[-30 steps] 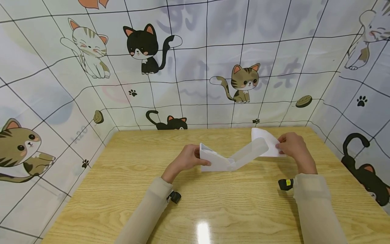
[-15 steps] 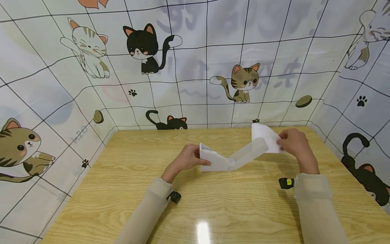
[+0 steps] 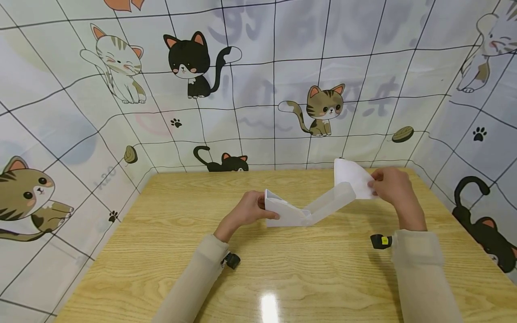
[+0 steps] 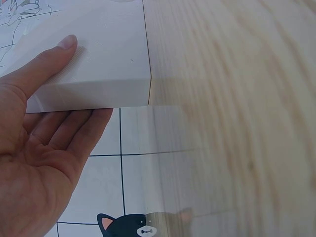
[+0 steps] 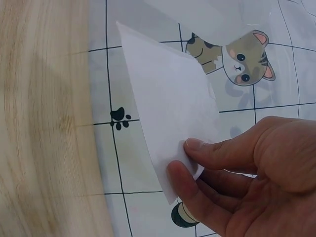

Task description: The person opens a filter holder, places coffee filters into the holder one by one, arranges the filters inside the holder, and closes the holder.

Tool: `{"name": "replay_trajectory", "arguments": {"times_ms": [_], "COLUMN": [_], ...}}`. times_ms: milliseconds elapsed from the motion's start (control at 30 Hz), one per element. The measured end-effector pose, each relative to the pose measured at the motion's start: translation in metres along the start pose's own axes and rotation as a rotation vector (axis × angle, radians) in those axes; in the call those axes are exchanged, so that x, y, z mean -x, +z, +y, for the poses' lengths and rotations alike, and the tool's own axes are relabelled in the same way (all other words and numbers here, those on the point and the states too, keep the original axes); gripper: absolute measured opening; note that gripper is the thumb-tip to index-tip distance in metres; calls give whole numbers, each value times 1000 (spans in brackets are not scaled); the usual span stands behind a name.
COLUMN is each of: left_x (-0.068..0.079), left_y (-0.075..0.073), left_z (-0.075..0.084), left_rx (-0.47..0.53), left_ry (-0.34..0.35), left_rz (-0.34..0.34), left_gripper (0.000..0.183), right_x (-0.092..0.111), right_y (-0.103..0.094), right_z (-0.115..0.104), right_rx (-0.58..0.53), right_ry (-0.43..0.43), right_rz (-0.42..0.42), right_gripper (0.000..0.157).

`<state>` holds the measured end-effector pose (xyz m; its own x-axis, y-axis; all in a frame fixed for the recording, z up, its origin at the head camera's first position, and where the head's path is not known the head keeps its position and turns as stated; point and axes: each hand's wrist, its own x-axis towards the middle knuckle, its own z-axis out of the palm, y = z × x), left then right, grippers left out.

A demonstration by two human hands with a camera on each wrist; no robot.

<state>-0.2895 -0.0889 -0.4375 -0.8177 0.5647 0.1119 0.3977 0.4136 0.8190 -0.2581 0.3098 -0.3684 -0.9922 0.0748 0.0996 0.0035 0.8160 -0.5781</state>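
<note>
My left hand [image 3: 250, 208] grips the left end of a white box [image 3: 284, 215] standing on the table. In the left wrist view the thumb lies on its broad side and the fingers go beneath its edge. A translucent lid [image 3: 331, 202] is hinged at the box's right end and is swung out to the right, slanting upward. Beyond the lid my right hand [image 3: 392, 186] pinches a white sheet of paper [image 5: 168, 103] between thumb and fingers, above the table's back right. The lid overlaps the sheet's lower left part in the head view.
The wooden table [image 3: 194, 278] spreads around both hands. A white grid-patterned cloth [image 3: 258, 89] with printed cats hangs behind and at both sides. A small black camera is on each wrist, the left one [image 3: 232, 261] near the sleeve cuff.
My right hand has risen and moved slightly right and back, lifting the sheet of paper higher. The left hand and the box have stayed where they were.
</note>
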Motion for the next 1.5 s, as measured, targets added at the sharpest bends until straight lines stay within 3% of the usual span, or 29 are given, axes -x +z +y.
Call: {"name": "replay_trajectory", "arguments": {"times_ms": [500,1500], "left_x": [1,0], "left_y": [0,1], "left_z": [-1,-1], "left_rx": [9,1], "left_ry": [3,-5], "left_rz": [-6,-6], "left_gripper": [33,32], "right_x": [3,13], "right_y": [-4,-13], "right_z": [-9,-29], "right_rx": [12,22], "right_ry": [-8,-17], "right_rz": [21,162], "right_gripper": [30,28]}}
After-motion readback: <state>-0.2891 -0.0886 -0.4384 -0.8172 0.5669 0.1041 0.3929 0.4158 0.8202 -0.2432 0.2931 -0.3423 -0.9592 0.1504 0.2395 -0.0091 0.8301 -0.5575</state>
